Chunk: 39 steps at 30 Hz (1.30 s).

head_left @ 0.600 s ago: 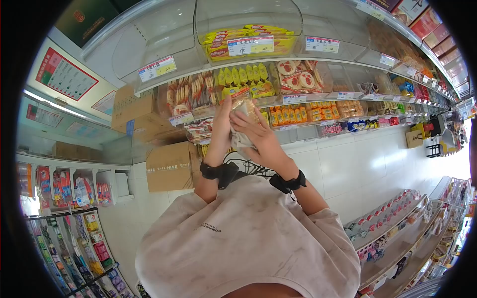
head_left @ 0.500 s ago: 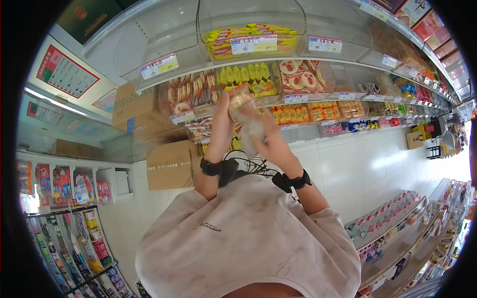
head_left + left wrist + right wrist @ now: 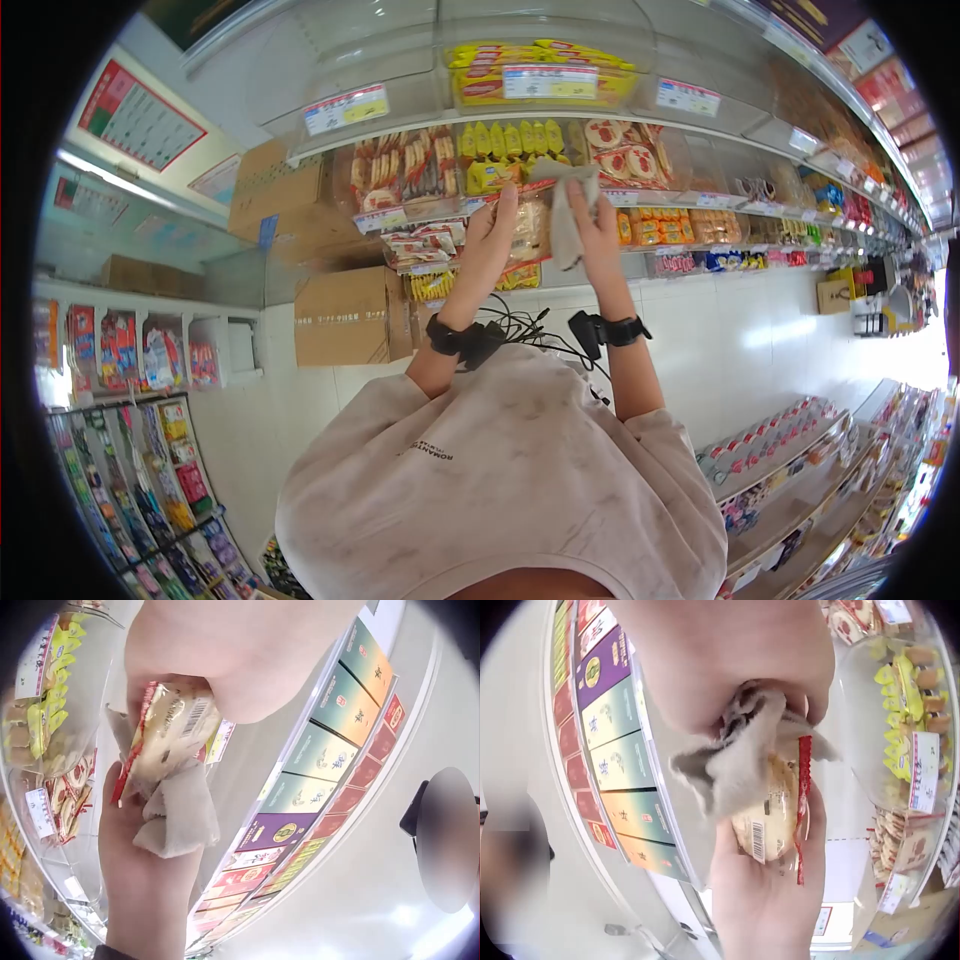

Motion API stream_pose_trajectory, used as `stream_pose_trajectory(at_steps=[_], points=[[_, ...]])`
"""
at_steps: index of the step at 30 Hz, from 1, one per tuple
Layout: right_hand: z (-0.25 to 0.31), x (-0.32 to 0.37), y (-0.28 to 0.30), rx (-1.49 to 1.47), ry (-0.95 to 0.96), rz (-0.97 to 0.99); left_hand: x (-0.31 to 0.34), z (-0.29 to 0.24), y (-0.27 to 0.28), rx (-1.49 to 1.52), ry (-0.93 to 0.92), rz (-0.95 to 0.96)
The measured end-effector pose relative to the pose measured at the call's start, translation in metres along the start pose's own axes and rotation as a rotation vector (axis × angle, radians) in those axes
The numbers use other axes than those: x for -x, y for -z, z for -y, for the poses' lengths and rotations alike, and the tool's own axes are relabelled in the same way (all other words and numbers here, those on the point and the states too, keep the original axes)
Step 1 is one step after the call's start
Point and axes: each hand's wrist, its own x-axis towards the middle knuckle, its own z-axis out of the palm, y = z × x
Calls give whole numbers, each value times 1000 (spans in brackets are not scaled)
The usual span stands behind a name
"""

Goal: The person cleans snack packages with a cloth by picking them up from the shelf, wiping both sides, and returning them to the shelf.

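In front of the shelf's front edge (image 3: 640, 195), both hands are held up close together. The left hand (image 3: 492, 235) has its fingers curled round a snack packet (image 3: 527, 232). The right hand (image 3: 600, 225) grips a grey cloth (image 3: 565, 225), which lies against the packet. From the head view, most of the packet is hidden behind the left hand and the cloth. The right fingertips are lost in the folds of the cloth. The left wrist view shows the packet (image 3: 169, 727) better, with a shiny front, a barcode and a red sealed edge, and the cloth (image 3: 176, 817) bunched beside it. The words on it are too small to read. The packet stands up tall in the head view, with its long side running up and down. In the right wrist view the red edge runs along the side of the packet (image 3: 769, 817), next to the cloth (image 3: 739, 761). The hands are just beside the clear bins (image 3: 520, 150) full of snacks. Price tags (image 3: 346, 108) hang on the shelf above. There is open room between the hands and the person's chest. A cardboard box (image 3: 345, 318) sits well apart on the left.
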Motion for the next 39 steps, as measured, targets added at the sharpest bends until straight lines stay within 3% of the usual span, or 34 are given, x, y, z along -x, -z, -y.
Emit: stream_pose_trajectory(at_steps=[3, 4, 7, 8, 11, 12, 14, 15, 17, 19, 22, 25, 26, 29, 35, 37, 38, 39], points=[[-8, 15, -5, -290, -145, 65, 2, -8, -9, 250, -175, -56], [-14, 21, -6, -340, -191, 100, -1, -4, -3, 102, -218, -52], [-35, 20, -6, -25, 12, 124, -7, -5, 10, -164, -345, 25], [-38, 16, -1, -32, -3, 102, -10, 14, 9, -239, -344, -91], [-19, 6, -9, 359, 381, -96, 2, 3, 16, -76, -92, -10], [-8, 11, -15, 410, 320, -86, 1, 4, 16, 107, 24, 60], [-3, 10, -26, 665, 618, 146, -1, 7, 14, 482, 258, 202], [-3, 13, -32, 790, 759, 265, -1, 7, 16, 417, 176, 147], [-2, 26, -47, 807, 754, 318, -4, 7, 24, 289, 10, 55], [2, 28, -49, 862, 750, 332, -10, 13, 35, 391, 142, 29], [9, 26, -51, 901, 680, 258, -8, 21, 41, 486, 132, 9], [-16, 20, -54, 403, 342, 138, -10, 19, 54, 476, 61, -76], [-22, 22, -53, 224, 110, 99, -11, 21, 61, 398, 37, -102], [-26, 20, -65, 13, -112, 85, -12, 24, 80, 190, 5, -146], [-29, 16, -100, -48, -125, 159, 4, 12, 129, -106, 76, -142], [-46, 8, -100, 194, 86, 165, 9, 17, 126, 57, -58, -205], [-51, 4, -95, 328, 188, 140, 7, 26, 127, 129, -27, -257], [-52, -1, -89, 240, 100, 84, 5, 34, 132, 192, 12, -301]])
